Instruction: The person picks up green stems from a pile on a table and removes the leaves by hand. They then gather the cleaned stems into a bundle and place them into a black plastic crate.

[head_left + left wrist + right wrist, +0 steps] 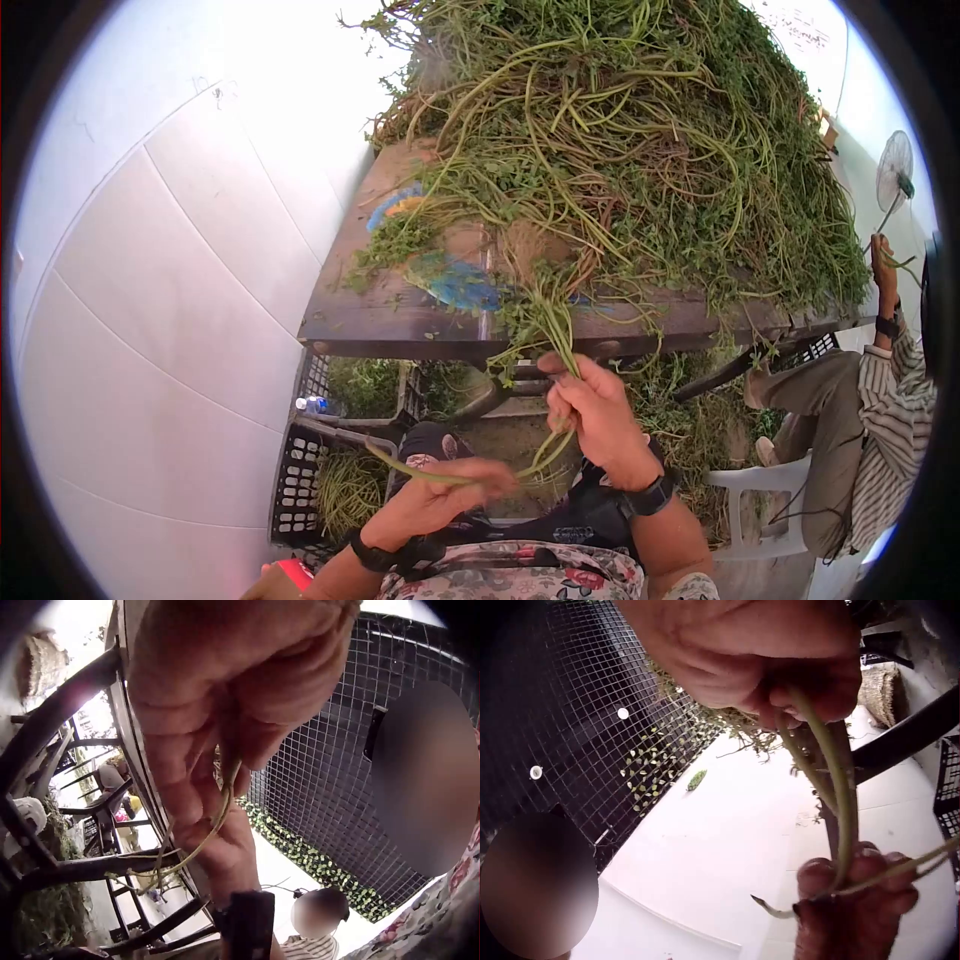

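Note:
Long green stems [562, 335] run down from the leafy bunch at the table's front edge into my right hand [602, 415], whose fingers are curled round them. Below it and to the left, my left hand [440, 498], slightly blurred, holds the lower stems; one stem end [395, 462] sticks out to its left. In the left wrist view my left hand [240, 682] pinches a thin stem [225, 802]. The right wrist view has thick stems [840, 787] passing from my right hand [757, 660] down to the left hand's fingers [855, 881].
A large heap of leafy stems [640, 150] covers much of the wooden table [380, 325]. Black crates [297, 485] with greens stand below at left. At right, a seated person in a striped shirt [890, 420], a white plastic chair [765, 480] and a fan [893, 170].

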{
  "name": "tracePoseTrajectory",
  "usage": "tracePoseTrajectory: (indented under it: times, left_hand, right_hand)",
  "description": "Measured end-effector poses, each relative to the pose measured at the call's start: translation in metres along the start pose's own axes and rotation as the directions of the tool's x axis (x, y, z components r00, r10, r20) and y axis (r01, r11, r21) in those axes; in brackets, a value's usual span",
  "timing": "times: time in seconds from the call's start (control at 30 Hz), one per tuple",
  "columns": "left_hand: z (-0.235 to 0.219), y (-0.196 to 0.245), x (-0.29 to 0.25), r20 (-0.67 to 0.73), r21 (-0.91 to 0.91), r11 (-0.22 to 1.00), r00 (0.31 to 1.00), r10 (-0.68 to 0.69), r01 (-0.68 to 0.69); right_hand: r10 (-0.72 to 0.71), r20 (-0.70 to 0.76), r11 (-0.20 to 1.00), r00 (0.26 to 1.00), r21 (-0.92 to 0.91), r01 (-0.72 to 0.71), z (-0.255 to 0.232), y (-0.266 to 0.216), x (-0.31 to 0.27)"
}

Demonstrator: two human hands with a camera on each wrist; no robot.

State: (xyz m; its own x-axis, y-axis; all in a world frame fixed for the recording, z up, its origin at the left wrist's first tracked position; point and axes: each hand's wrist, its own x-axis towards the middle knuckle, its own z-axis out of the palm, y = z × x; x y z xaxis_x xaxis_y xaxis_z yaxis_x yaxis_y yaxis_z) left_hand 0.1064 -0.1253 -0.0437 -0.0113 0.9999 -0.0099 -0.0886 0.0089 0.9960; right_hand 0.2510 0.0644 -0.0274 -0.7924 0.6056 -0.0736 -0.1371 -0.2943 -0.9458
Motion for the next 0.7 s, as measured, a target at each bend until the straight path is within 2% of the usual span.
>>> tracePoseTrajectory:
  times: [0.03,0.13,0.23,0.3,0.33,0.4,0.47,0.5,0.6,0.7]
  left_hand:
    - [-0.001,0.001,0.000,0.006,-0.003,1.000,1.000,0.004,-0.004]
    - [-0.010,-0.014,-0.001,0.086,0.183,0.977,0.992,0.094,-0.109]
    - [-0.006,-0.020,0.001,0.046,0.193,0.975,0.994,0.098,-0.106]
    - [-0.003,-0.013,0.002,-0.014,0.102,0.995,1.000,0.010,-0.009]
    - [-0.003,-0.010,0.001,-0.040,0.052,0.997,0.998,-0.047,0.049]
    - [-0.005,-0.015,0.006,-0.098,0.001,0.999,0.994,0.042,-0.042]
    - [-0.005,-0.015,0.010,-0.083,-0.002,0.993,0.989,0.118,-0.119]
    - [-0.003,-0.016,0.011,-0.109,-0.001,0.994,0.988,0.106,-0.106]
    - [0.002,-0.019,0.014,-0.211,-0.009,0.998,0.975,0.066,-0.069]
    - [-0.006,-0.028,0.016,-0.306,-0.091,0.996,0.952,-0.013,-0.016]
  right_hand:
    - [0.021,-0.023,1.000,1.000,0.004,-0.021,-0.004,0.010,-0.003]
    - [0.095,-0.068,0.995,0.993,-0.008,-0.096,-0.019,0.042,-0.025]
    - [0.204,-0.074,0.979,0.976,0.003,-0.204,-0.029,0.070,-0.054]
    - [0.269,-0.069,0.962,0.961,0.065,-0.265,-0.040,0.084,-0.067]
    - [0.254,-0.099,0.953,0.962,0.192,-0.232,-0.046,0.087,-0.070]
    - [0.241,-0.180,0.888,0.954,0.438,-0.142,-0.058,0.088,-0.069]
    - [0.219,-0.192,0.810,0.957,0.582,-0.068,-0.071,0.089,-0.061]
    - [0.203,-0.195,0.764,0.960,0.645,-0.030,-0.078,0.093,-0.054]
    - [0.195,-0.261,0.748,0.945,0.663,0.029,-0.120,0.129,-0.033]
    - [0.320,-0.392,0.688,0.862,0.722,0.073,-0.156,0.148,-0.025]
